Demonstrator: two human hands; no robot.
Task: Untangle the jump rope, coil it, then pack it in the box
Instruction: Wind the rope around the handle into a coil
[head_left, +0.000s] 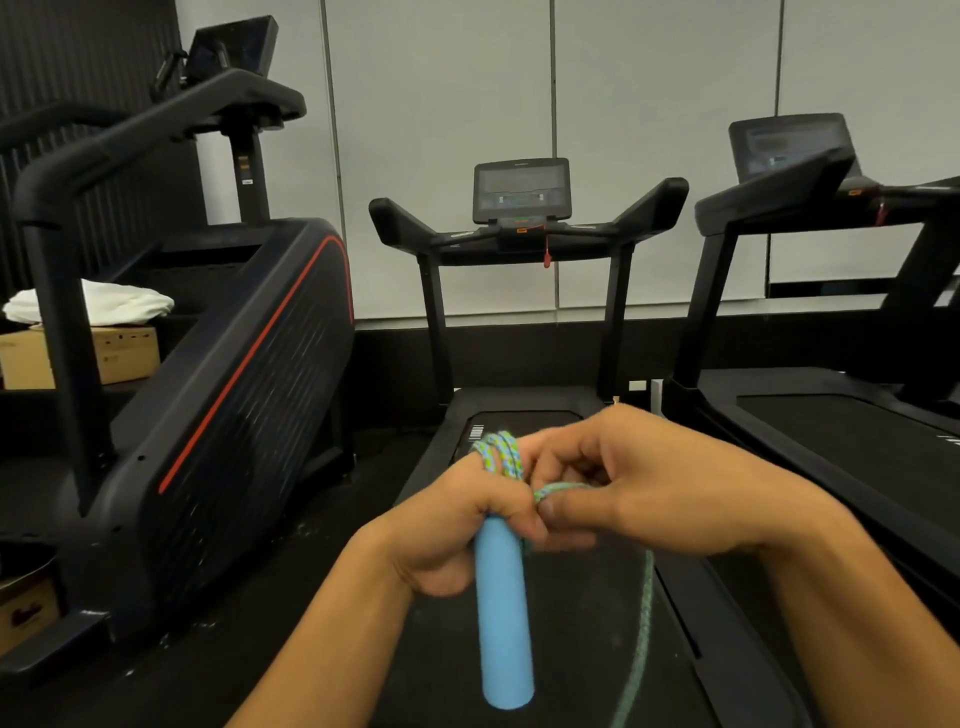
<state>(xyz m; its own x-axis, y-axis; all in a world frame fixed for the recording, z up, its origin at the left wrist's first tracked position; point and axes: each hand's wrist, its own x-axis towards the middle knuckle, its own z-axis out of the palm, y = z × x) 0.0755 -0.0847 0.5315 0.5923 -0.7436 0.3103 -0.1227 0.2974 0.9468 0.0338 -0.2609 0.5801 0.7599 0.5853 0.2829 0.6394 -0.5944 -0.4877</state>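
Left hand (447, 525): grips blue handle (505, 623), rope loops (503, 453) over fingers.
Right hand (649, 493): pinches rope.
Treadmill (522, 218): 12 o'clock.
Stair machine (234, 332): 10 o'clock.
Cardboard box (117, 353): behind it, towel (109, 301) on top.

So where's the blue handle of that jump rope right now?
In the head view, the blue handle sits bottom centre, gripped at its top by the left hand, pointing down over the middle treadmill.

Light blue foam handle (505, 613); green-and-blue speckled braided rope (501, 451). Black treadmill (524, 312) with red safety cord (546, 254). Black stepper (218, 364), red curved stripe. White cloth (98, 301) on tan cardboard box (109, 353).
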